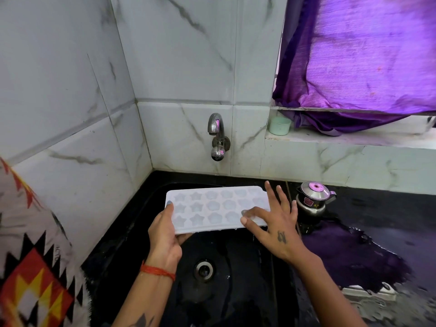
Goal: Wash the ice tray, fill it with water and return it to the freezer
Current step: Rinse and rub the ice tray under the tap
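Head view, left to right around the sink (pixel 132 232): left hand (pixel 165 234) grips the ice tray (pixel 212 208) by its left short end, thumb on top, fingers beneath. Tray hangs level over the basin, below the tap (pixel 215 138) — cavities up, long axis running left-right. Right hand (pixel 271 223) lies flat-fingered on the tray's right end, pressing, not clasping. Likely light, bendy plastic, slick when wet — best held at both short ends.

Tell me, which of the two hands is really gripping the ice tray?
The left hand: its thumb lies on top of the white ice tray and its fingers curl under the near-left corner. The right hand only rests spread fingers on the tray's right end.
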### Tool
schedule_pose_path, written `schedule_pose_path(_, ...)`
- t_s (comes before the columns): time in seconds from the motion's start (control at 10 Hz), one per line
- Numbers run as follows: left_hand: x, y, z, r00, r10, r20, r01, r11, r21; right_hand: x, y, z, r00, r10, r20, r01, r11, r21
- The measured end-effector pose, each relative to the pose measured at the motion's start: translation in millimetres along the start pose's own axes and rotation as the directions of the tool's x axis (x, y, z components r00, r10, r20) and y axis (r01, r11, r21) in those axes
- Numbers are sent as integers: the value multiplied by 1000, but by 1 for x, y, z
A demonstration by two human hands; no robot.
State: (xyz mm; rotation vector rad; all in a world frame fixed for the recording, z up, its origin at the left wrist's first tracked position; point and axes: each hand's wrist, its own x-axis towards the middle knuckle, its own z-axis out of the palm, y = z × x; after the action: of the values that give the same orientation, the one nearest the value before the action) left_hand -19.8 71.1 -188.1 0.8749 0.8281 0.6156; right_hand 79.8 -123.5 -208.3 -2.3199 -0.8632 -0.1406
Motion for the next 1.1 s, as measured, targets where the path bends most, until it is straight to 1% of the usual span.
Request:
schedule_pose_path(0.1, 0, 1, 0, 1000, 0, 1, 0, 1000, 4, -1, -2, -1, 998, 33, 50, -35, 999, 38)
schedule_pose_path(0.2, 0, 1, -1, 1000, -2, 1, 2, 1000, 6, 0, -2, -3, 997, 31, 72, -32, 999, 14)
schedule_pose_path(0.4, -2, 0, 0, 1000, -2, -3, 2, 1000, 8, 1, 3, -2, 999, -38, -8, 36, 981, -191)
schedule_pose_path(0.5, -2, 0, -1, 1000, 0, -3, 0, 1000, 10, 0, 3, -1, 999, -45, -8, 43, 980, -196)
schedule_pose_path(0.7, -4, 0, -1, 1000, 7, -4, -7, 1000, 10, -1, -4, -1, 992, 65, 112, -71, 996, 50)
schedule_pose_path(0.8, -4, 0, -1, 1000, 7, -3, -7, 1000, 11, -2, -4, -3, 986, 90, 141, -99, 993, 63)
schedule_pose_path(0.9, -3, -1, -2, 1000, 2, -4, -2, 1000, 12, -2, -3, -6, 991, 73, 116, -70, 997, -30)
schedule_pose_path(1.0, -2, -2, -3, 1000, -2, -4, 2, 1000, 14, -2, -2, -5, 998, 25, 66, -14, 987, -163)
schedule_pose_path(1.1, -1, -2, -3, 1000, -5, -4, 5, 1000, 16, -2, -1, -5, 999, -4, 33, 11, 977, -214)
